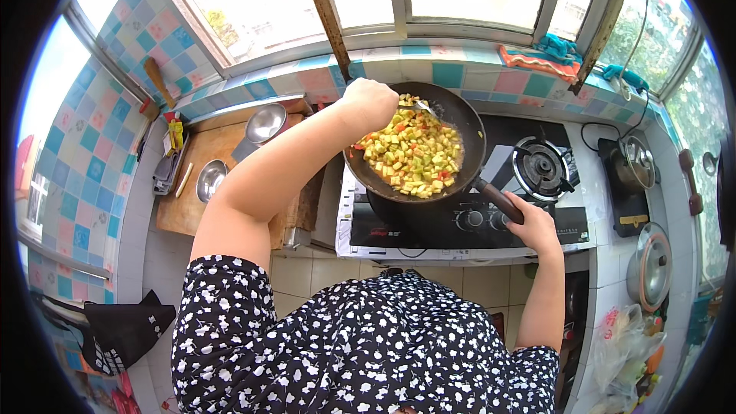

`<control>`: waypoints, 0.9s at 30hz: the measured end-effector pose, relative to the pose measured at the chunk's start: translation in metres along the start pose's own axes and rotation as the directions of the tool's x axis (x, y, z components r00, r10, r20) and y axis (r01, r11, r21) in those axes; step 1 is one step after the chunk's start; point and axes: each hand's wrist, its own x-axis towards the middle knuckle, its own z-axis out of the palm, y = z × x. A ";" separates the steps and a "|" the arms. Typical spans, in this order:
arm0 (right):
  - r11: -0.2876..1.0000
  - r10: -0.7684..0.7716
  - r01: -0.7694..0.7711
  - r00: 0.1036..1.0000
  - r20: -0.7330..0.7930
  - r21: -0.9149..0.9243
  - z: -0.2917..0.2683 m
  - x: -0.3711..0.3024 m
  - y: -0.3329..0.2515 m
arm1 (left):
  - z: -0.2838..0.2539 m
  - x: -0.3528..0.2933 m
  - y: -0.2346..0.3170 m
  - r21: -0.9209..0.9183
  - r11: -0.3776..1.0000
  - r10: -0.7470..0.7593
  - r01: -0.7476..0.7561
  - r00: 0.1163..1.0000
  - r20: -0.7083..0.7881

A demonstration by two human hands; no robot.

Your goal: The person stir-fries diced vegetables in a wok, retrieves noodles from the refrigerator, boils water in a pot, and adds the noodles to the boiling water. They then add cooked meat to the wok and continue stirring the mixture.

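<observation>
Black pan (470, 124), diced food (414, 155) near the rim: spill risk

Pan's over the left of the stove (429, 238); can't tell if it's seated flat. Your left grip (372, 103) is fisted, apparently round the metal utensil (419, 107), handle hidden. Your right grip (531, 222) is curled firmly round the pan handle (498, 199). Food reaches toward the near rim, so a hard scrape or tilt your way could tip cubes out. If your right grip slackens, stirring could swing the pan. Left knuckles hang by the far rim: dip and they could burn. Handle's near the knobs (469, 220); a bump might turn one.
</observation>
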 end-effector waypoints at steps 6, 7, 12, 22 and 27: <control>1.000 -0.021 0.021 1.000 0.008 0.013 -0.001 0.001 0.000 | 0.004 -0.072 -0.053 -0.220 0.971 -0.074 0.092 0.993 0.088; 1.000 -0.027 0.027 1.000 0.002 0.016 0.000 0.002 0.002 | 0.008 -0.086 -0.059 -0.215 0.974 -0.054 0.069 0.996 0.073; 1.000 -0.011 0.011 1.000 0.002 0.015 0.002 0.000 0.003 | 0.000 -0.138 -0.066 -0.169 0.985 0.030 -0.030 1.000 -0.002; 0.998 -0.020 0.019 1.000 0.012 0.052 0.000 0.003 -0.002 | 0.027 -0.126 -0.056 -0.104 0.995 -0.009 0.000 0.996 -0.083; 0.998 0.021 -0.022 1.000 0.015 0.051 0.000 0.000 0.002 | -0.003 -0.138 -0.066 -0.060 0.996 0.061 -0.060 0.998 0.013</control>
